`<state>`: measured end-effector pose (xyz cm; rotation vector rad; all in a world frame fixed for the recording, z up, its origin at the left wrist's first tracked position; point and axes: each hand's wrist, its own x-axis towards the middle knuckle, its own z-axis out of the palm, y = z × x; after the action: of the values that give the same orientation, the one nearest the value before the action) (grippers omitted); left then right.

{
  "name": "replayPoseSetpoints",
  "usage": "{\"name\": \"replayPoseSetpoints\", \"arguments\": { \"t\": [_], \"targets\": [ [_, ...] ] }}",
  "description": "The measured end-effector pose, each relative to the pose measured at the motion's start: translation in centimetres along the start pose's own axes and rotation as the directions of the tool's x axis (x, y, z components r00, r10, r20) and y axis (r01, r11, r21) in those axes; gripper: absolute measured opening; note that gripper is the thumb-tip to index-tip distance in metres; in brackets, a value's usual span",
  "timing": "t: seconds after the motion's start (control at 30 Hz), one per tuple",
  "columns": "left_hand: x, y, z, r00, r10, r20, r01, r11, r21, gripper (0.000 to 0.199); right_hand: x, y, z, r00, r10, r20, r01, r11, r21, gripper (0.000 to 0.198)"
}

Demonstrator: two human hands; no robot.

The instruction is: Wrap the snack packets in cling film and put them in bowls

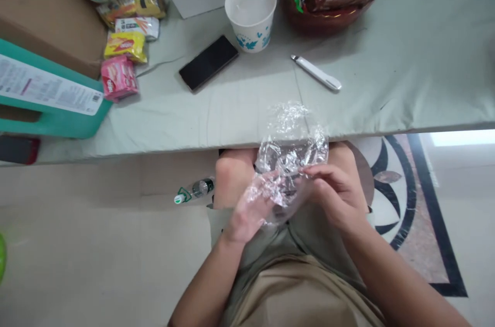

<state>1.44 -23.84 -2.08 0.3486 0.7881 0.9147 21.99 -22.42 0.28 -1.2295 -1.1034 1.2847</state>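
Observation:
A crinkled sheet or bag of clear plastic film [292, 157] is spread between my hands above my lap, its far end reaching over the table edge. My left hand [251, 211] has the film bunched at its fingers, which show blurred through the shiny plastic. At the film's right side, my right hand [334, 193] pinches it between thumb and fingers. Whether the film is a bag or a loose sheet, I cannot tell.
On the cloth-covered table [425, 69] lie a phone [209, 63] and a white box cutter [317, 73]. A paper cup [251, 17], a snack basket [332, 17] and snack packs [126, 46] stand behind. A plastic bottle [199, 189] is on the floor.

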Motion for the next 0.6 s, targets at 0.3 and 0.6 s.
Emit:
{"name": "replayPoseSetpoints", "arguments": {
  "t": [0.3, 0.6],
  "targets": [
    [4.0, 3.7, 2.3, 0.982, -0.178, 0.057, 0.175, 0.983, 0.063, 0.133, -0.8, -1.5, -2.1, 0.982, -0.174, 0.075, 0.188, 0.934, -0.303, 0.016],
    [3.1, 3.8, 1.0, 0.997, 0.059, -0.045, -0.032, 0.888, 0.458, 0.053, -3.6, 1.7, -3.0, 0.994, -0.037, 0.101, 0.054, 0.984, -0.168, 0.032]
  ]
}}
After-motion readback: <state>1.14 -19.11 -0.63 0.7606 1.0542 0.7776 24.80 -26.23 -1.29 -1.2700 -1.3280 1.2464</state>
